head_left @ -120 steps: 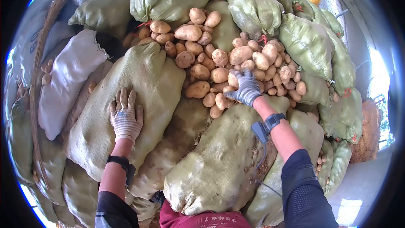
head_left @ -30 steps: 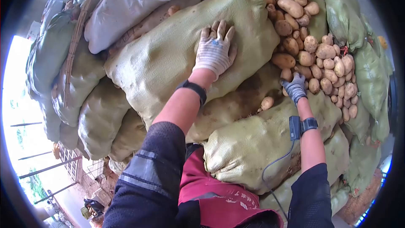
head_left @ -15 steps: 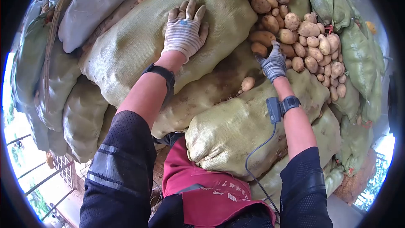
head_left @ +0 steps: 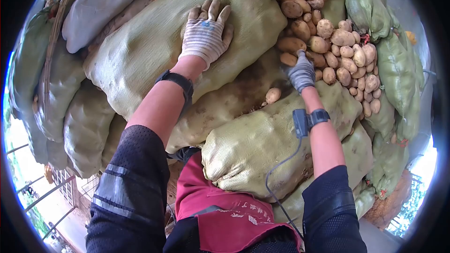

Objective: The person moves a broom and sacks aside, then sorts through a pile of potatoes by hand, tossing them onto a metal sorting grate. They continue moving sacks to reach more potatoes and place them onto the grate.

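My left hand (head_left: 205, 35), in a striped knit glove with dirty fingertips, lies flat with fingers spread on a large, bulging pale-green woven sack (head_left: 154, 51). My right hand (head_left: 301, 72), gloved in grey, is at the near edge of a heap of loose potatoes (head_left: 344, 51). Its index finger stretches towards a brownish potato (head_left: 290, 44); the thumb is apart and blurred, and the other fingers are partly hidden. I see nothing held in it. A single potato (head_left: 273, 95) rests in the gap between sacks, below and left of my right hand.
Another full green sack (head_left: 262, 140) lies close to my body. More sacks are stacked at left (head_left: 89, 126) and right (head_left: 398, 70), with a white sack (head_left: 108, 0) at upper left. A cable (head_left: 274, 173) hangs from the device on my right wrist.
My right hand has shifted slightly down and left, its thumb now blurred. My left hand stays flat on the sack. The whole view has moved a little.
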Tool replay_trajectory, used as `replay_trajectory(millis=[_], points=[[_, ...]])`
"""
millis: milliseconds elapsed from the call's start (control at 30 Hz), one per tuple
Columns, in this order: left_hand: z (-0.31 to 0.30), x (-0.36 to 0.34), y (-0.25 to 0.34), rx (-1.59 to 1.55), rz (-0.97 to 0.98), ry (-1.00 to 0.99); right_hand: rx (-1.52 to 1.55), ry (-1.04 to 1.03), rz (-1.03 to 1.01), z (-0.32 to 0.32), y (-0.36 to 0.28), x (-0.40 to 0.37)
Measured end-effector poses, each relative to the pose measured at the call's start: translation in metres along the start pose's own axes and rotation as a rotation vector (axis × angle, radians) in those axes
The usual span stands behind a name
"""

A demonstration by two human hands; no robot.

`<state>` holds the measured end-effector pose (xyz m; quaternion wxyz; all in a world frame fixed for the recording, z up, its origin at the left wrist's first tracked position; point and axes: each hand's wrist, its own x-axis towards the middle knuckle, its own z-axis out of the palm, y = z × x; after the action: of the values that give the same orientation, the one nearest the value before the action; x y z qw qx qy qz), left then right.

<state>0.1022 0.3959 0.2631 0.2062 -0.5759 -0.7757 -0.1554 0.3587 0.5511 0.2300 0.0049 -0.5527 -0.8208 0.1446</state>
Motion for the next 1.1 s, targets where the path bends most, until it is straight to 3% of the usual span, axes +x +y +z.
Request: replay_trajectory(millis=[33,133,200,233,300,367,467,533,567,667,833,900,967,1033,1100], points=[[0.000,0.000,-0.001,-0.003,-0.001,-0.003,0.215,-0.050,-0.116,0.002,0.017,0.005],[0.002,-0.001,-0.004,-0.031,-0.001,0.008,-0.009,-0.193,-0.124,-0.008,0.017,-0.020],[0.004,0.000,-0.002,-0.006,0.002,0.012,-0.231,0.030,-0.282,0.000,0.025,-0.034],[0.004,0.000,-0.002,-0.006,0.005,0.015,-0.230,0.034,-0.280,0.001,0.027,-0.033],[0.004,0.000,-0.002,0.004,0.008,0.015,-0.369,-0.123,-0.270,-0.003,0.022,-0.034],[0.005,-0.003,-0.001,-0.013,0.019,0.020,-0.387,-0.267,-0.217,-0.014,0.020,-0.022],[0.004,0.001,-0.001,-0.013,0.009,0.046,-0.316,-0.303,-0.248,-0.027,0.021,-0.015],[0.007,-0.001,-0.003,-0.005,0.004,0.028,-0.054,-0.290,-0.264,-0.024,0.025,-0.020],[0.006,-0.003,-0.002,-0.012,0.001,0.023,-0.209,-0.323,-0.409,-0.007,0.040,-0.017],[0.004,0.000,-0.002,0.016,0.003,0.001,-0.552,-0.535,-0.286,-0.038,-0.022,-0.045],[0.006,0.000,-0.001,0.010,0.004,0.004,-0.711,-0.621,-0.234,0.003,-0.041,-0.045],[0.006,0.000,-0.002,0.037,-0.003,-0.003,-0.797,-0.577,-0.035,-0.003,-0.070,-0.067],[0.007,0.000,-0.001,0.048,0.001,-0.019,-0.838,-0.600,-0.027,0.021,-0.073,-0.068],[0.008,0.000,-0.002,0.058,0.006,-0.012,-0.954,-0.436,-0.045,0.047,-0.068,-0.073],[0.008,0.000,-0.002,0.066,0.025,-0.028,-0.953,-0.399,-0.032,0.037,-0.072,-0.090]])
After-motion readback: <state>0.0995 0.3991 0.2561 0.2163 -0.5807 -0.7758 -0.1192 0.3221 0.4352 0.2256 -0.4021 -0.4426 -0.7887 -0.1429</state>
